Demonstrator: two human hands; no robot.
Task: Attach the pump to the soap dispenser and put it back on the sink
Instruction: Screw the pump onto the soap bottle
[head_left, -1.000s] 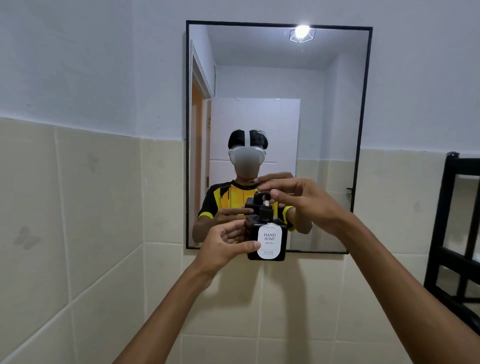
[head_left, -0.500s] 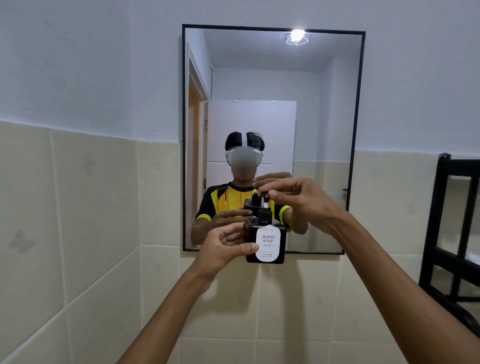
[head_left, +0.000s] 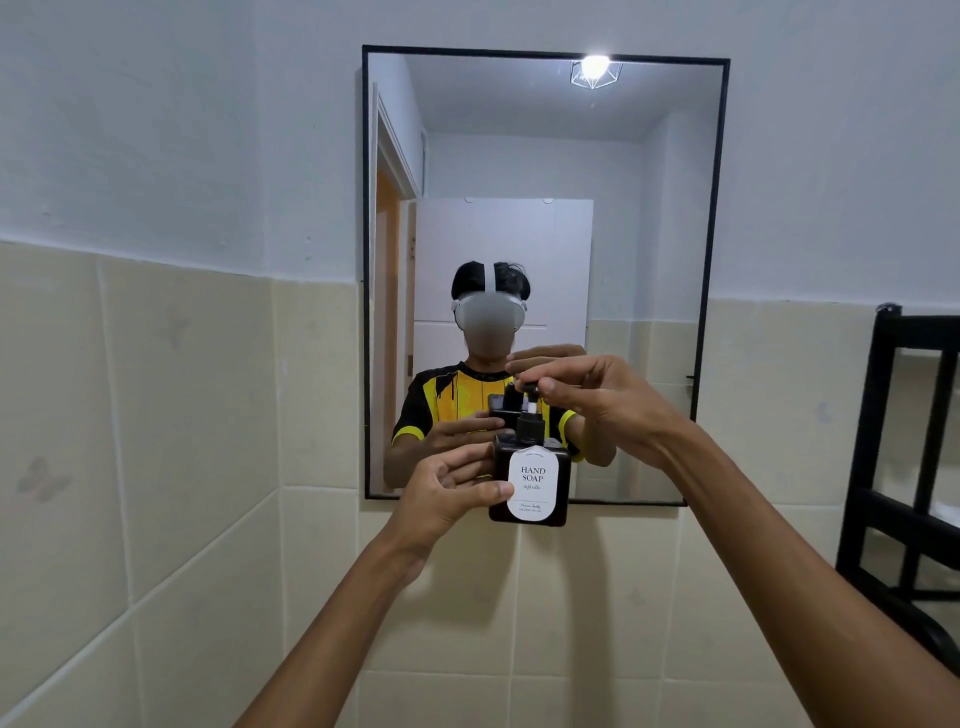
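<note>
A dark square soap dispenser bottle (head_left: 530, 486) with a white "HAND SOAP" label is held up in front of the mirror. My left hand (head_left: 449, 491) grips its left side, thumb across the front. The black pump (head_left: 531, 415) sits in the bottle's neck, collar down on the shoulder, with a white stem showing above it. My right hand (head_left: 592, 395) pinches the pump head from above with thumb and fingers. The sink is out of view.
A black-framed mirror (head_left: 717, 260) hangs on the wall straight ahead and reflects me and the bottle. Beige tiles (head_left: 182, 441) cover the lower wall. A black metal rack (head_left: 898, 467) stands at the right edge.
The bottle and both hands stay almost in place in front of the mirror. My right fingers have shifted slightly on the pump head.
</note>
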